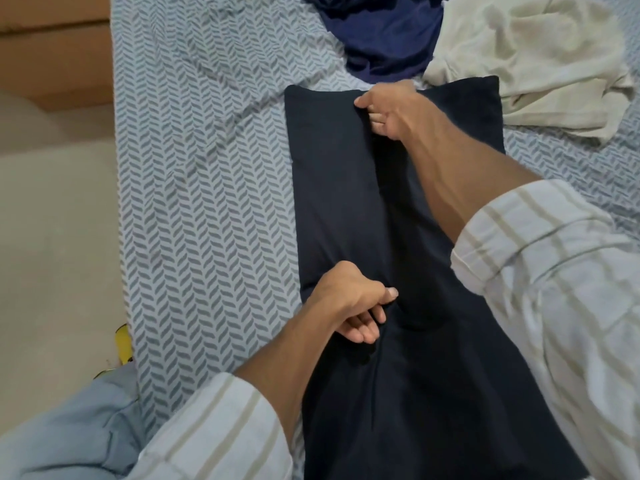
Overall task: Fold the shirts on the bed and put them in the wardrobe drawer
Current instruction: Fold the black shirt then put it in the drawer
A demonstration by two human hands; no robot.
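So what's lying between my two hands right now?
Only the dark shirt spans from left hand to right hand; both pinch its folded edge, head view.

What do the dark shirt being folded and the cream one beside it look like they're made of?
Dark shirt: apparently soft matte knit, likely cotton jersey; it lies limp, without sheen, bunching where the left hand and right hand pinch it. Cream shirt: matte, soft rumpled folds, possibly cotton; weave unclear.

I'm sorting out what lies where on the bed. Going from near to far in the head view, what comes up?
Left hand → right hand, both gripping the black shirt → blue shirt.
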